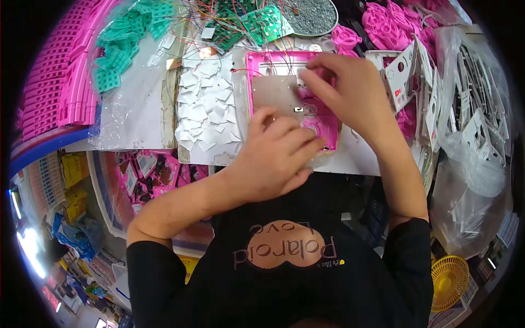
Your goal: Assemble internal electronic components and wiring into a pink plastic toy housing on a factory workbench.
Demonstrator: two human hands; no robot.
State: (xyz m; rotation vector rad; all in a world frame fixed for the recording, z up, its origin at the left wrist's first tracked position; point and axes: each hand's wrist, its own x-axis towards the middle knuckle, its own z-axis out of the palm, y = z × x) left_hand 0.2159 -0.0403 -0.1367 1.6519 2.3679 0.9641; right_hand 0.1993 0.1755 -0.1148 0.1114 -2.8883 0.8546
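Pink case [328, 124], flat on bench [358, 158], grey board [273, 93] over it; left hand [280, 147] curled at near edge, seemingly steadying; right hand [350, 90] at far right; whether fingers clamp anything, cannot tell.

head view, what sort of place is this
Most likely an assembly workshop for small electronic products: wired green circuit boards, a heap of pink plastic parts and a pile of tiny grey pieces lie around a pink casing.
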